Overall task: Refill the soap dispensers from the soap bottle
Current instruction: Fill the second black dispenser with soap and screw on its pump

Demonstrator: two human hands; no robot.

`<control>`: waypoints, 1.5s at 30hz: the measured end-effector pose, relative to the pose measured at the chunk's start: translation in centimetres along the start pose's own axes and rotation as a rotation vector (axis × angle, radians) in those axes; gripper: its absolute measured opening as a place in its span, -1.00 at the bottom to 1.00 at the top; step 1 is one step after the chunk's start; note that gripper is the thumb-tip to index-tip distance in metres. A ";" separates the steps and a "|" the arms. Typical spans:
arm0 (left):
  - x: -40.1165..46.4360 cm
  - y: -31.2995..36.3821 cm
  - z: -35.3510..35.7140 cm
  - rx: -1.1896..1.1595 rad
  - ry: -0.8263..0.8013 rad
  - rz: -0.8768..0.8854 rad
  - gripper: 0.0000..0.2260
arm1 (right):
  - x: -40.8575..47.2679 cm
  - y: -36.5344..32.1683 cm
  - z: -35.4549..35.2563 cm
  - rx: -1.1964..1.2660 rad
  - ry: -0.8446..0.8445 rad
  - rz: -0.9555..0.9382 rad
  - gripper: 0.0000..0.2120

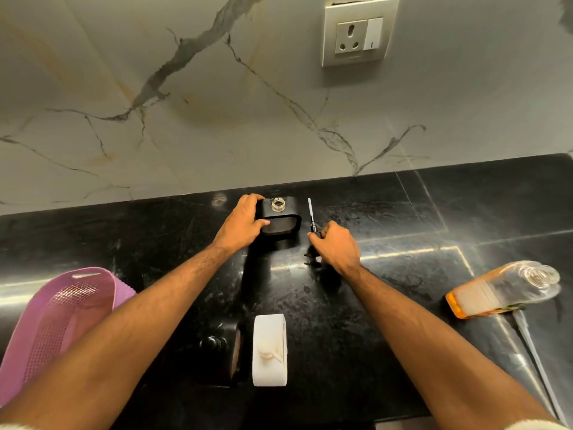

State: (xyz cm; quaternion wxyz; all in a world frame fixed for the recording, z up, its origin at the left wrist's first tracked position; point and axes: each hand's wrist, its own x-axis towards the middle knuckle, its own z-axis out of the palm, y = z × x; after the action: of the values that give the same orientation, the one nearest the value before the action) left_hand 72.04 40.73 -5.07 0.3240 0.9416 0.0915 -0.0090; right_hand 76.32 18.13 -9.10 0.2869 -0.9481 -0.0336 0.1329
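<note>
A black soap dispenser (283, 217) stands near the back of the black counter with its pump off and its metal neck open. My left hand (243, 223) grips its left side. My right hand (336, 246) holds the dispenser's black pump (311, 218) just to the right, with its white tube pointing toward the wall. A clear soap bottle (502, 288) with orange liquid lies on its side at the right, uncapped. Closer to me stand another black dispenser (218, 349) and a white dispenser (269, 349), both with pumps on.
A purple perforated basket (62, 315) sits at the left edge of the black counter (403, 212). A marble wall rises behind, with a power socket (359, 32) at the upper right. A thin rod (533, 352) lies below the soap bottle.
</note>
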 end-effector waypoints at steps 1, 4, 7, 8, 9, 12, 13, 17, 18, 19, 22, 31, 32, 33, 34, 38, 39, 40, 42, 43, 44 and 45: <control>-0.3 0.4 0.1 0.006 -0.001 0.011 -0.53 | -0.2 0.7 -0.8 0.024 -0.002 -0.002 -0.67; -1.5 1.6 0.2 0.015 0.014 0.030 -0.55 | -1.0 3.1 -2.9 0.073 -0.010 0.014 -0.69; -3.0 3.5 0.8 0.019 0.032 0.060 -0.56 | -2.2 6.0 -4.9 0.095 -0.018 0.027 -0.71; -3.6 4.2 1.1 0.018 0.037 0.067 -0.56 | -2.6 6.8 -5.4 0.098 -0.023 0.030 -0.71; -4.2 5.2 1.6 0.014 0.045 0.068 -0.56 | -3.2 7.8 -6.1 0.098 -0.033 0.027 -0.71; -6.2 8.1 3.1 0.005 0.072 0.067 -0.58 | -4.8 10.4 -7.2 0.086 -0.084 0.023 -0.70; -6.8 9.0 3.6 0.005 0.078 0.065 -0.58 | -5.3 11.1 -7.5 0.082 -0.102 0.022 -0.69; -9.4 12.8 6.4 0.013 0.106 0.025 -0.61 | -6.8 14.0 -8.7 -0.004 -0.147 -0.013 -0.67; -10.0 13.4 7.0 0.015 0.119 0.009 -0.61 | -7.0 14.4 -8.9 -0.014 -0.154 -0.020 -0.68; -10.6 14.1 7.8 0.020 0.134 -0.012 -0.61 | -7.3 15.0 -9.2 -0.019 -0.160 -0.030 -0.69; -12.4 15.5 9.8 0.032 0.173 -0.082 -0.59 | -8.0 16.1 -9.4 -0.039 -0.178 -0.050 -0.71; -16.6 16.9 14.1 0.051 0.238 -0.239 -0.54 | -9.2 17.5 -8.6 -0.126 -0.227 -0.093 -0.69; -16.8 16.9 14.3 0.049 0.245 -0.246 -0.52 | -9.2 17.5 -8.5 -0.131 -0.228 -0.093 -0.69; -17.0 16.8 14.6 0.045 0.254 -0.249 -0.51 | -9.2 17.5 -8.4 -0.133 -0.230 -0.090 -0.69; -17.1 16.7 14.8 0.036 0.262 -0.255 -0.50 | -9.2 17.6 -8.4 -0.137 -0.231 -0.088 -0.69; -17.4 16.5 15.4 -0.020 0.262 -0.283 -0.46 | -9.2 17.7 -8.1 -0.157 -0.210 -0.088 -0.66; -17.4 16.5 15.5 -0.020 0.266 -0.286 -0.44 | -9.1 17.7 -8.0 -0.158 -0.209 -0.088 -0.66; -17.4 16.5 15.5 -0.018 0.269 -0.290 -0.43 | -9.2 17.7 -7.9 -0.159 -0.212 -0.086 -0.66; -17.2 16.6 15.5 -0.017 0.264 -0.300 -0.41 | -9.2 17.7 -7.9 -0.164 -0.217 -0.081 -0.66; -17.2 16.7 15.5 -0.014 0.259 -0.301 -0.40 | -9.2 17.8 -7.8 -0.167 -0.216 -0.078 -0.65; -17.1 16.7 15.5 -0.008 0.251 -0.300 -0.40 | -9.2 17.9 -7.8 -0.169 -0.213 -0.074 -0.65; -17.2 16.8 15.4 -0.004 0.246 -0.299 -0.39 | -9.2 17.9 -7.7 -0.167 -0.211 -0.070 -0.64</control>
State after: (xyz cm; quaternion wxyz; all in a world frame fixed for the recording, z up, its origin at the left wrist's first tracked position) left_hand 58.83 15.44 -5.73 0.3071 0.9109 0.2694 0.0584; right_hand 69.31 -2.25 -10.69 0.2062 -0.9478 -0.1074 0.2183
